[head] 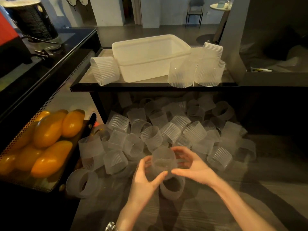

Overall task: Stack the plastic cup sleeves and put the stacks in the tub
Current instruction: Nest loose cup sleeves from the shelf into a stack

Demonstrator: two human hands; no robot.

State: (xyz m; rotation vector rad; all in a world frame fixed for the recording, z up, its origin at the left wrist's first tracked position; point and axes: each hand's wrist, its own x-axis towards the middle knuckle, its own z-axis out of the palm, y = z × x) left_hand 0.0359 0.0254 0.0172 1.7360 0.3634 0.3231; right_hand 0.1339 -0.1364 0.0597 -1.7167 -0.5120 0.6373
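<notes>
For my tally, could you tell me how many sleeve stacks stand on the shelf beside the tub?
4: one stack left of the tub, three right of it; more may be hidden.

The sleeve [164, 161] between the two hands is smeared with blur, so can't tell if it's one or a few nested. Back of the sleeve pile [166, 104], toward 12 o'clock, goes under the shelf [150, 88] into the dark, impossible to count. Wristwatch [111, 227] at 6 o'clock is chopped by the bottom edge. The red thing [6, 30] at 10 o'clock is cut off too.
</notes>
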